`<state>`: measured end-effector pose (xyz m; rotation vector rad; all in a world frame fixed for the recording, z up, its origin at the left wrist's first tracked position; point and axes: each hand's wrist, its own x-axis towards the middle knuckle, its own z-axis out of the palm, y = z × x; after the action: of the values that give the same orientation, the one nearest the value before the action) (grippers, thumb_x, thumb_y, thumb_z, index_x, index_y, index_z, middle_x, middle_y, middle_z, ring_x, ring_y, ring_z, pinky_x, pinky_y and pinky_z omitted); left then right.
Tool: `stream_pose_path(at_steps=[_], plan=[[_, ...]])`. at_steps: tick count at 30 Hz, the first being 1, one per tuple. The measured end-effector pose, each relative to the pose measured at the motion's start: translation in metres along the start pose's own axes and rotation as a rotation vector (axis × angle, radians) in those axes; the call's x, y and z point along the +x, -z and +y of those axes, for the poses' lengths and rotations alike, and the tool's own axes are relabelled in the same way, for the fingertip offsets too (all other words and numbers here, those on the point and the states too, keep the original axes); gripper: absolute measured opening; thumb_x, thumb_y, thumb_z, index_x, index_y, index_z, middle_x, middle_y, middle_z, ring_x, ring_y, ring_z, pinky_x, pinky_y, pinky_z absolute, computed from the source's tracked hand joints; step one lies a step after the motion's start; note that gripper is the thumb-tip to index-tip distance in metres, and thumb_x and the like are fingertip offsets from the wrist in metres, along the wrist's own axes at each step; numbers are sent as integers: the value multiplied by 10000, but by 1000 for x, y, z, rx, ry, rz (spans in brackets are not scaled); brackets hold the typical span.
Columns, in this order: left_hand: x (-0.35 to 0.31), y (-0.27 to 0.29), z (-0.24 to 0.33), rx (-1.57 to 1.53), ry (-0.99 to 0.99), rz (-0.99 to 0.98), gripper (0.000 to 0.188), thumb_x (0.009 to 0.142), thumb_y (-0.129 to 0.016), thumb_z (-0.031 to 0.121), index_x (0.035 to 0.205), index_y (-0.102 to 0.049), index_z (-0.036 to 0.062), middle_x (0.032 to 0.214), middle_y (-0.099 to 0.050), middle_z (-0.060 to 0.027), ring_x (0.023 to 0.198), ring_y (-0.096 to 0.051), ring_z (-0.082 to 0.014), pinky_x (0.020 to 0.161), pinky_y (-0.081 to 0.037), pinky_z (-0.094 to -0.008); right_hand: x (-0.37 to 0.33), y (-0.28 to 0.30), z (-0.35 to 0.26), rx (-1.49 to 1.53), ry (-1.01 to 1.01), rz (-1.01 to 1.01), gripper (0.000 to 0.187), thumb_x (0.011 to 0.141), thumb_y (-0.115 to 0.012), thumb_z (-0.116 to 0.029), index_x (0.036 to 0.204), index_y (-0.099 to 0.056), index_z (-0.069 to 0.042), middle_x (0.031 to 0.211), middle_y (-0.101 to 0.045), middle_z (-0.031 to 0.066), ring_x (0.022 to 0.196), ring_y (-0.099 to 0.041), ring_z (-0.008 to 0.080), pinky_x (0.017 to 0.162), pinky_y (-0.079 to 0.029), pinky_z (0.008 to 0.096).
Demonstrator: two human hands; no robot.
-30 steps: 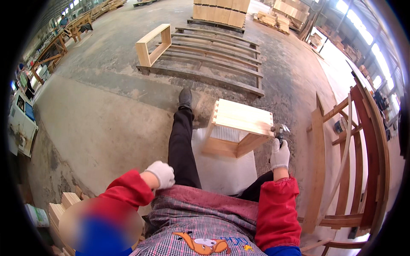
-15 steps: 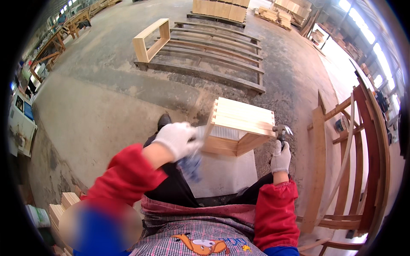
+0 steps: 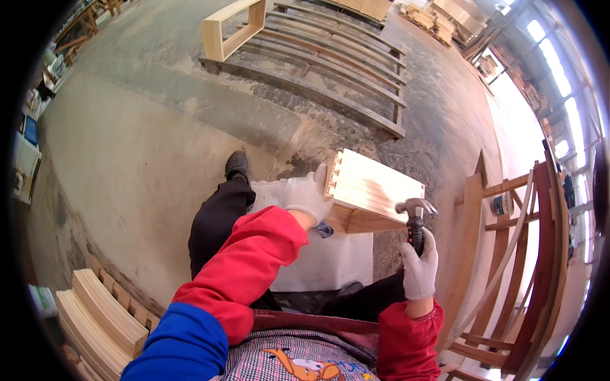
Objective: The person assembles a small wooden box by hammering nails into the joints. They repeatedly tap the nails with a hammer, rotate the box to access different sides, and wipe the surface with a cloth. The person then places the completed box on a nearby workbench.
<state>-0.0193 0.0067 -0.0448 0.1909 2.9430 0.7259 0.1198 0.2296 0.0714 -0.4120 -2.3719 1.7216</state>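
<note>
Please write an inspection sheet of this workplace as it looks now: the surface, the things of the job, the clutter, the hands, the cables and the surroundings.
Surface: dusty concrete floor, with a pale sheet lying under the work.
Job's things: pale wooden box with finger-jointed corner, above the sheet; hammer with dark grip, its head next to the box's right end.
Clutter: stack of curved wooden slats at lower left.
Hands: left hand, white glove, grips the box's left end; right hand, white glove, holds the hammer handle.
Cables: nothing seen.
Surroundings: long slatted wooden frame on the floor ahead, an open wooden frame on its left end; reddish wooden rack at right.
</note>
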Motion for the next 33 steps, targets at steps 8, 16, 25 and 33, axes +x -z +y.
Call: stream_pose_path(at_steps=[8, 16, 25, 33], plan=[[1, -12, 0, -63, -6, 81, 721, 817, -689, 302, 1451, -439, 65, 1133, -661, -184, 1091, -625, -366, 936, -502, -454, -15, -74, -69, 121, 330, -57, 545, 922, -547, -24, 1461, -477, 11, 1016, -657, 78, 710, -573, 86, 624, -484, 216], [-2, -12, -3, -124, -8, 128, 646, 850, -660, 295, 1417, -450, 68, 1119, -656, -200, 1061, -635, -387, 903, -513, -455, 4, -67, -72, -228, 197, -248, 390, 934, -621, -78, 1316, -578, -9, 877, -658, 94, 680, -580, 134, 662, -498, 296], [0, -11, -3, -175, 28, 80, 622, 806, -680, 257, 1363, -469, 75, 1078, -674, -189, 1032, -639, -385, 911, -514, -462, 10, -95, -58, -494, 182, -273, 371, 945, -639, -164, 1272, -574, -2, 873, -639, 218, 771, -636, 345, 713, -522, 404], [-3, -14, -3, -171, 44, 93, 634, 787, -704, 269, 1349, -481, 77, 1136, -667, -191, 1029, -650, -389, 910, -524, -465, -9, -79, -65, 24, 358, -46, 440, 947, -571, -40, 1380, -521, 22, 1161, -679, 165, 1018, -666, 216, 897, -526, 343]])
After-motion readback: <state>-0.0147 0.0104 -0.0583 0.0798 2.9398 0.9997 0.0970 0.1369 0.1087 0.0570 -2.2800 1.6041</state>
